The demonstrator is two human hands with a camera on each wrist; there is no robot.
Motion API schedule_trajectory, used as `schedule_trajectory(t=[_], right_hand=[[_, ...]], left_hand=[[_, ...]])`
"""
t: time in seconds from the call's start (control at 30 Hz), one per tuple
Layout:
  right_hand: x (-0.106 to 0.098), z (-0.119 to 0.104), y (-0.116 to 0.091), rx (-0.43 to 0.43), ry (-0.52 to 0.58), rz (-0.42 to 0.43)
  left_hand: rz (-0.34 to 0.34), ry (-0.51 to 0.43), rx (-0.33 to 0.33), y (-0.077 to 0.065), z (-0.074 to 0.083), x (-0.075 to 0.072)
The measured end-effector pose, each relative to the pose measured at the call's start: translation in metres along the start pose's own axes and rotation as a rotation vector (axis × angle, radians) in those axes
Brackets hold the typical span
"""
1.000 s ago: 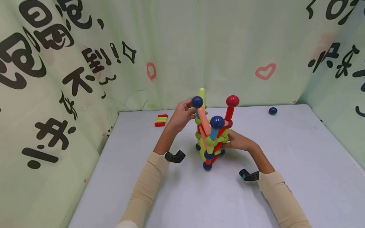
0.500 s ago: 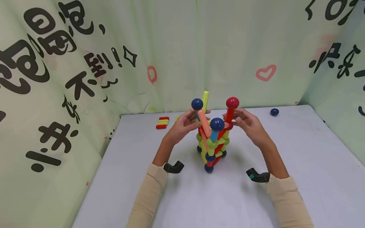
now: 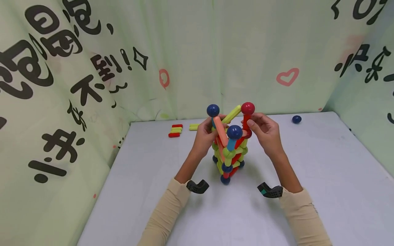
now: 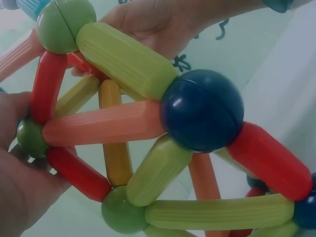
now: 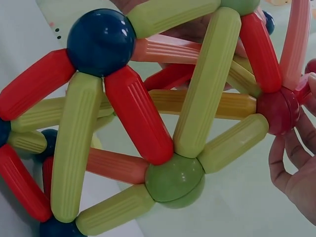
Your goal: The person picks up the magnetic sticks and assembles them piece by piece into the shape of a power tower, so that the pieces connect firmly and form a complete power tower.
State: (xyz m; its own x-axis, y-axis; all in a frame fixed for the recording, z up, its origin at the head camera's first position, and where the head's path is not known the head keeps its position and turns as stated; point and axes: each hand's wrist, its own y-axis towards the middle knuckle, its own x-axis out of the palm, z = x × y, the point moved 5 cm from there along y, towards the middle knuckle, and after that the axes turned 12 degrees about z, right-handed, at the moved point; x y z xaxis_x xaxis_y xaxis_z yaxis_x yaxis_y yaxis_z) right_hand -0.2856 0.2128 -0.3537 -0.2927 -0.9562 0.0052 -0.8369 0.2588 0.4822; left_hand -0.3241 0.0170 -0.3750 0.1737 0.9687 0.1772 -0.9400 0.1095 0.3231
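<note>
A tower of magnetic rods and balls (image 3: 229,153) stands mid-table, with triangular frames of yellow-green, red, orange and blue rods. My left hand (image 3: 204,136) is at its upper left, fingers reaching behind the blue-topped corner. They hold a yellow-green rod (image 3: 231,114) near its lower end; it slants up to the right, its tip right by the red ball (image 3: 247,108). With thumb and fingers, my right hand (image 3: 267,133) pinches the upright red rod (image 3: 246,122) beneath that ball. In the left wrist view, left-hand fingers (image 4: 19,106) lie close around a green ball (image 4: 32,137).
Red and yellow-green rods (image 3: 175,130) lie in a row at the back left, with more yellow-green rods (image 3: 193,127) beside them. A loose blue ball (image 3: 297,119) rests at the back right. Printed curtains (image 3: 191,61) hang behind the table.
My right hand has risen from the tower's lower right side to the upright red rod. The yellow-green rod has tipped from upright to slanting right, and the red ball has shifted slightly left.
</note>
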Motion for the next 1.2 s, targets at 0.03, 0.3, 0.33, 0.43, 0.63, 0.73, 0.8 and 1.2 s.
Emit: schedule_trajectory(t=[0.03,0.3,0.33,0.43,0.63,0.73,0.8,1.2], right_hand=[[0.000,0.000,0.000,-0.002,0.004,0.006],[0.001,0.003,-0.001,-0.009,0.069,0.021],[0.001,0.003,-0.001,-0.012,0.069,0.020],[0.001,0.003,-0.002,-0.020,0.063,0.025],[0.000,0.001,-0.001,-0.031,0.074,0.016],[0.001,0.004,-0.001,-0.019,0.061,-0.045],[0.002,0.010,-0.002,0.006,0.025,-0.134],[-0.002,0.092,-0.043,0.321,-0.263,-0.713]], left_hand=[[0.001,-0.013,-0.009,0.000,-0.001,0.000],[-0.030,-0.012,-0.020,0.001,-0.003,-0.003],[-0.034,0.000,-0.023,0.001,-0.002,-0.004],[-0.044,0.049,-0.031,0.001,-0.001,-0.005],[-0.061,0.159,-0.049,0.004,0.002,-0.005],[-0.102,0.181,-0.050,0.005,0.001,-0.008],[-0.137,0.182,-0.032,0.005,-0.001,-0.013],[0.154,0.619,-0.056,0.030,-0.062,-0.105]])
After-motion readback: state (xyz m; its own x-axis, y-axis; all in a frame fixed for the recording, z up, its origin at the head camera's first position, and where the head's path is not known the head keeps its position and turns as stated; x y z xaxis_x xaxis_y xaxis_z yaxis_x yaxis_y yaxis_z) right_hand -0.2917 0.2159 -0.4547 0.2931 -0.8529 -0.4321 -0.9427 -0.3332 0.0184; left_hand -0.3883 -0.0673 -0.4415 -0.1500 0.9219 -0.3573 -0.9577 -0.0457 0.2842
